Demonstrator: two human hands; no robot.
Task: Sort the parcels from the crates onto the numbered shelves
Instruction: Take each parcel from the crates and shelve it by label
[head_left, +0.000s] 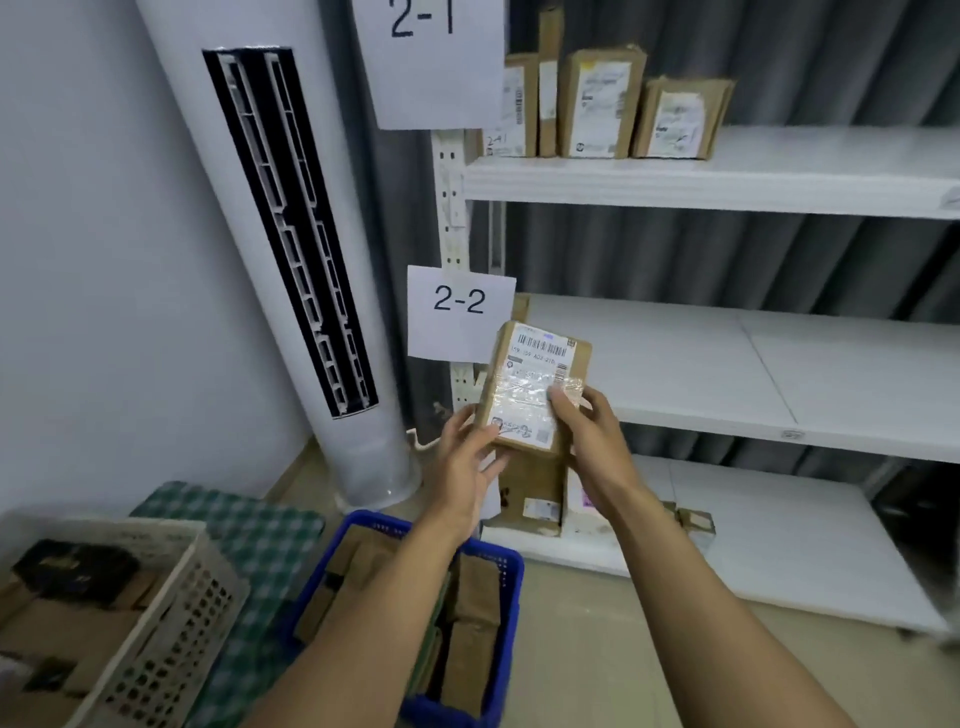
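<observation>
Right hand (587, 441) grips flat rectangular cardboard parcel (532, 387), thumb on its glossy taped label. Left hand (467, 462) cups the lower left edge, fingers loose. Parcel held in front of white shelf (727, 374) tagged 2-2, above blue perforated plastic crate (506, 582).

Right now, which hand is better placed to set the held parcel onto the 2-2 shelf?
Right. The right hand grips the parcel on its shelf-facing side, next to the 2-2 shelf. The left hand only supports its lower left edge, farther away.
</observation>
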